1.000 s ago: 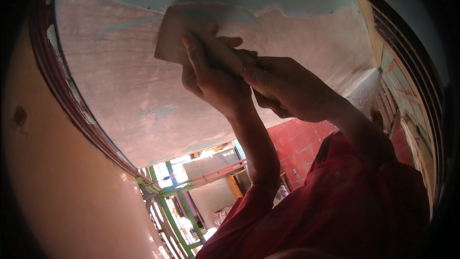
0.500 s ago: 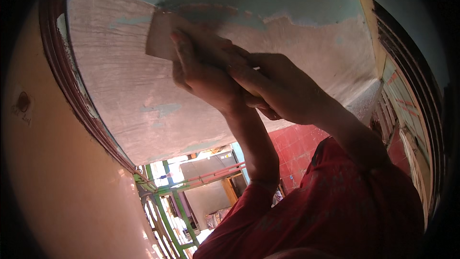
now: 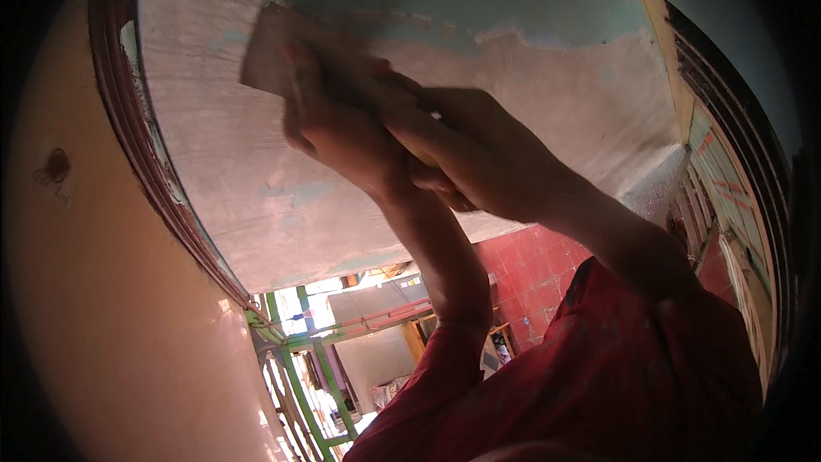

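Note:
Both of my hands are raised against a broad surface [image 3: 231, 128], a wall or ceiling, sanded-looking pinkish white with pale blue-green patches. A flat, brownish rectangular piece [image 3: 267, 51] lies against it; its broad end juts past my fingers at the upper left. My left hand [image 3: 346, 137] is closed on this piece, thumb lying along its face. Overlapping from the right, my right hand [image 3: 479, 141] is closed too, its fingers running along the piece behind my left hand. The rear part of the piece is dark and mostly hidden by my fingers.
Dark reddish moulding [image 3: 115, 77] with flaking paint borders the surface on the left, beside an orange-tan panel [image 3: 111, 291]. A dark slatted frame [image 3: 727, 111] stands on the right. Below are red tiles [image 3: 534, 269] and a green lattice [image 3: 295, 342] before a bright area.
Both hands have slid left and slightly up along the surface with the flat piece. Their hold looks the same. The view has shifted a little.

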### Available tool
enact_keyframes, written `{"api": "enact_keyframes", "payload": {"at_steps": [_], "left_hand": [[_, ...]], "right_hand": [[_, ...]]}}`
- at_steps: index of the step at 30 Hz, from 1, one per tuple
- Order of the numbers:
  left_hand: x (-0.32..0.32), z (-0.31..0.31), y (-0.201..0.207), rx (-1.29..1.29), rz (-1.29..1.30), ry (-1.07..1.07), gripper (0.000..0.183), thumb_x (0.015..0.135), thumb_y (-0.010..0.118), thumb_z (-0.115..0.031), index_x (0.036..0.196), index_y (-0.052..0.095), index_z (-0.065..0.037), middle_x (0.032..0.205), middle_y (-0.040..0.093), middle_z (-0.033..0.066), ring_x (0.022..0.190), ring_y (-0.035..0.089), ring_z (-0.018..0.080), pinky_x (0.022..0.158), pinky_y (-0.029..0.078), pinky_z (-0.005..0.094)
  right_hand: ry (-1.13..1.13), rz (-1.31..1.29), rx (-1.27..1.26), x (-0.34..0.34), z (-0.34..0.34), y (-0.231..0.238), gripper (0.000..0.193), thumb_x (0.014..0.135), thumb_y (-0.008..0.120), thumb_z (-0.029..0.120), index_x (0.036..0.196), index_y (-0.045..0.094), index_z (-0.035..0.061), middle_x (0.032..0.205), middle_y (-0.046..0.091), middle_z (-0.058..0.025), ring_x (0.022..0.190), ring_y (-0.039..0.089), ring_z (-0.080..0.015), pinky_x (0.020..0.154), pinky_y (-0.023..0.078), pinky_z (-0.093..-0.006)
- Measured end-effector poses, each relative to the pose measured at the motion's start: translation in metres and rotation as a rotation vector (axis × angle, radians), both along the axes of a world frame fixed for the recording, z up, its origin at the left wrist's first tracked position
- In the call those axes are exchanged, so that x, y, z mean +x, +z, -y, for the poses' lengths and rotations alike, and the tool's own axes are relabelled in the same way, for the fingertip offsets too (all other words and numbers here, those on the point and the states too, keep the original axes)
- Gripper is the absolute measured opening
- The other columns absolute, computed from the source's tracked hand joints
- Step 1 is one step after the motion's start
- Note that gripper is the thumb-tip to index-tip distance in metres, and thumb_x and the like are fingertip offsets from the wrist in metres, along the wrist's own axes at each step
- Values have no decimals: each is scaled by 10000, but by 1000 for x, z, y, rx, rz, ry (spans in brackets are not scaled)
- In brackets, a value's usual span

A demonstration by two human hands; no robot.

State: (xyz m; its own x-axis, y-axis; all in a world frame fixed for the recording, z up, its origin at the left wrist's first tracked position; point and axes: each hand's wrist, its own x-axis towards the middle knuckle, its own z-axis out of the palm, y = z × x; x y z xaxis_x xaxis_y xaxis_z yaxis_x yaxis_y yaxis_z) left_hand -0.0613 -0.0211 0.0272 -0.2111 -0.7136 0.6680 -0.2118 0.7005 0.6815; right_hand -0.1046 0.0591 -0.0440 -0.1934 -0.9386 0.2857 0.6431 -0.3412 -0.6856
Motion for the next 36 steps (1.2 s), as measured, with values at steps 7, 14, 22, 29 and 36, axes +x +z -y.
{"api": "enact_keyframes", "payload": {"at_steps": [7,14,22,29,36], "left_hand": [[0,6,30,-319,395,213,388,1041,435,-352,962,621,-21,642,550,47,458,469,133,416,385,238],[-1,-19,13,228,-45,-42,424,1023,473,-327,912,652,41,592,560,106,450,532,160,440,436,277],[-20,-22,48,202,-71,10,415,1019,477,-328,925,659,33,644,571,99,473,519,157,453,430,272],[-30,-29,43,158,-72,54,399,1019,477,-318,937,659,27,680,584,94,499,515,154,465,428,270],[-36,-34,61,167,-63,-49,337,1020,486,-261,991,633,42,717,600,86,620,554,131,535,447,258]], "right_hand": [[-19,-33,-23,-11,-2,25,509,1000,432,430,1033,655,-26,676,660,-153,665,677,-224,623,505,-355],[16,19,-31,-1,-8,7,442,1021,458,449,944,573,30,580,446,11,475,423,-68,439,332,-252],[94,126,-109,-22,-3,50,486,992,477,469,782,565,39,572,434,18,465,384,-64,425,282,-251],[95,131,-54,-21,-16,40,494,997,465,453,721,529,48,561,424,16,456,375,-70,417,279,-260],[88,125,-174,-45,-10,63,486,996,469,430,706,525,44,549,415,10,446,368,-74,413,273,-266]]}}
